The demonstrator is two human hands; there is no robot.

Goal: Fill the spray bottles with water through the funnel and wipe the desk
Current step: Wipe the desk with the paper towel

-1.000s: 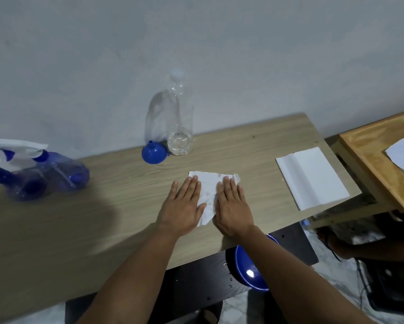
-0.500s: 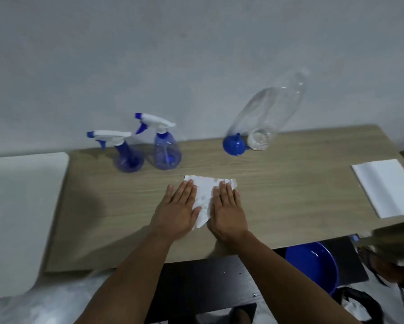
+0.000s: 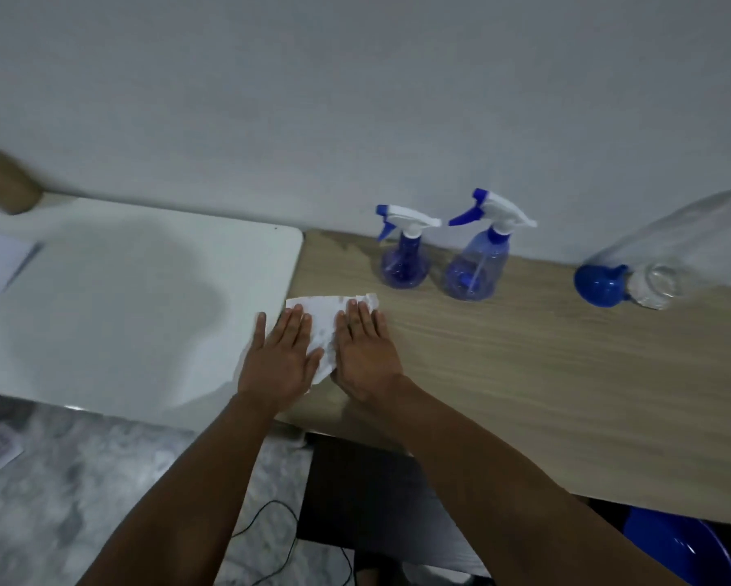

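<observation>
Both hands lie flat on a white paper towel (image 3: 322, 327) at the left end of the wooden desk (image 3: 545, 374). My left hand (image 3: 280, 357) presses its left part, reaching over the desk's left edge. My right hand (image 3: 364, 353) presses its right part. Fingers of both hands are straight. Behind the towel, by the wall, stand two blue spray bottles (image 3: 404, 251) (image 3: 480, 255) with white triggers. At the far right a blue funnel (image 3: 600, 285) sits against a clear plastic bottle (image 3: 685, 255) with a little water in it.
A white table (image 3: 144, 306) adjoins the desk on the left, with a brown object (image 3: 4, 184) at its far corner. A blue basin (image 3: 685, 551) sits below the desk at the lower right. A dark stool and a cable are underneath.
Both hands have slid the paper towel leftward along the desk, from its middle to its left end. The spray bottles and funnel now appear to the right of the hands.
</observation>
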